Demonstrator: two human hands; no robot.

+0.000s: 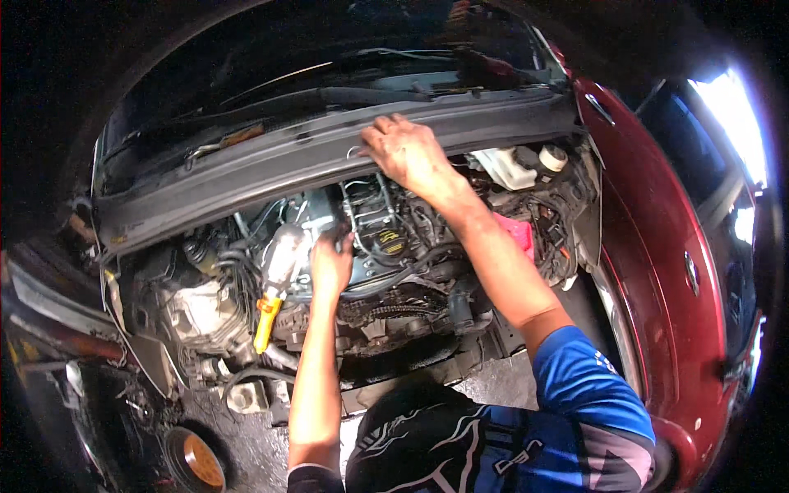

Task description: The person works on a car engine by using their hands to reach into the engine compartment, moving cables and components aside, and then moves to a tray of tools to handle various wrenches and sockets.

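Note:
My left hand (331, 267) reaches into the engine bay (374, 308), its fingers curled at a dark part (335, 230) on the engine and partly hidden; what they hold is unclear. My right hand (404, 156) is higher, at the grey cowl strip (279, 152) below the windscreen, with bent fingers beside a small shiny curved piece; I cannot make out what they grip. Just left of my left hand, a lit work lamp with a yellow handle (268, 320) rests on the engine. A pink cloth (518, 234) lies right of the engine, partly behind my right forearm.
A white reservoir (501, 168) sits at the right of the bay. A dark red car body (657, 271) stands along the right. A round pan with orange contents (201, 460) is on the floor at lower left. Tools (222, 140) lie along the windscreen's lower edge.

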